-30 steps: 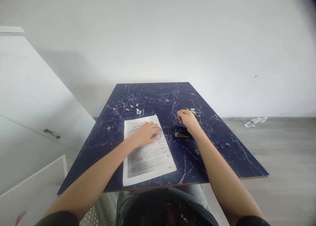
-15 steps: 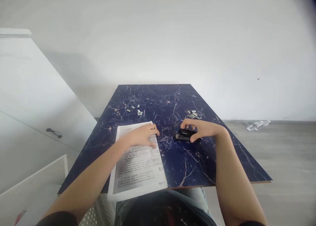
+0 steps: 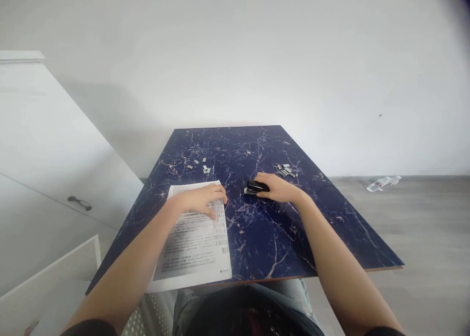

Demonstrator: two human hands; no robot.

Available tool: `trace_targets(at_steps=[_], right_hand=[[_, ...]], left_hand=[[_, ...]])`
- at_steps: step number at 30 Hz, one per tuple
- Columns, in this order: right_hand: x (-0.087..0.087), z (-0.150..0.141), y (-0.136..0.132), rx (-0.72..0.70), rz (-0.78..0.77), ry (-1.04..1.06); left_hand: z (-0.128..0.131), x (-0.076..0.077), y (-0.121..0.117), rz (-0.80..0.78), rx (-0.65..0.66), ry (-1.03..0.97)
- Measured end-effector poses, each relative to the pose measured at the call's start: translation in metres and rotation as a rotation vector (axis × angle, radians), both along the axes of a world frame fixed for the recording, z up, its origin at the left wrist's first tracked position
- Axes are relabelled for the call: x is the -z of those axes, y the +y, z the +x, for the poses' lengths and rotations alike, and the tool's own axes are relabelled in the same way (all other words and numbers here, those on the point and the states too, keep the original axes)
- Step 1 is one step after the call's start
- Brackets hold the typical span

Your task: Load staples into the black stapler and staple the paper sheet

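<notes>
A black stapler (image 3: 256,186) is gripped at its rear by my right hand (image 3: 278,186), its front pointing left toward the papers. My left hand (image 3: 201,199) lies over the upper part of a stack of printed paper (image 3: 193,257), fingers spread and reaching to its right edge. The stack's near edge overhangs the table front. Several staple strips (image 3: 285,170) lie in a small pile beyond my right hand. More staple strips (image 3: 206,169) are scattered past the top of the paper.
The dark blue marbled table (image 3: 257,145) reaches back to the white wall (image 3: 235,57). At left stands a white cabinet (image 3: 44,145) with a dark handle (image 3: 79,202). A crumpled clear plastic wrapper (image 3: 384,183) lies on the grey floor at right.
My right hand has closed around the stapler and brought it left, nearer the paper. My left hand and the paper stack have shifted slightly left.
</notes>
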State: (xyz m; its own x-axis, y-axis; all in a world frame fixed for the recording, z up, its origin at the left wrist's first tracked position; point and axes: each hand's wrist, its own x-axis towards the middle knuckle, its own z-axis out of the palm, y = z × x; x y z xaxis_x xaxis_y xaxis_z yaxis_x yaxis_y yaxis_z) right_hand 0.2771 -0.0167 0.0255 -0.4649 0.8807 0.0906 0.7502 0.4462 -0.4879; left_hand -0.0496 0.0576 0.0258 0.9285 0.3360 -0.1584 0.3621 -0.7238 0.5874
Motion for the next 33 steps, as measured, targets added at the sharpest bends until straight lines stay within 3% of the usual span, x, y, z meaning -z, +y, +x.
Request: trace_targets(at_steps=[4, 7, 14, 17, 19, 21, 23, 26, 28, 33], right_hand=[[0.014, -0.015, 0.012, 0.011, 0.148, 0.065], [0.023, -0.021, 0.018, 0.062, 0.218, 0.133], [0.033, -0.039, 0.027, 0.117, 0.29, 0.249], [0.031, -0.036, 0.028, 0.153, 0.295, 0.264], [0.03, -0.029, 0.027, 0.32, 0.312, 0.343], [0.031, -0.019, 0.026, 0.566, 0.229, 0.503], [0.033, -0.012, 0.024, 0.722, 0.005, 0.691], [0.038, -0.011, 0.02, 0.698, -0.354, 0.892], [0.04, -0.015, 0.018, 0.671, -0.5, 0.998], [0.041, -0.021, 0.017, 0.697, -0.608, 1.075]], left_hand=[[-0.001, -0.004, -0.002, 0.002, -0.017, -0.004], [0.004, -0.003, -0.004, -0.014, -0.142, -0.046], [0.029, 0.023, -0.011, 0.185, -0.458, -0.267], [0.039, 0.033, -0.013, 0.094, -0.504, -0.366], [0.043, 0.035, -0.013, -0.04, -0.558, -0.459], [0.044, 0.037, -0.012, -0.197, -0.605, -0.553], [0.045, 0.037, -0.01, -0.308, -0.613, -0.622], [0.045, 0.04, -0.009, -0.276, -0.618, -0.663], [0.046, 0.043, -0.007, -0.216, -0.63, -0.655], [0.045, 0.05, -0.004, -0.307, -0.688, -0.667]])
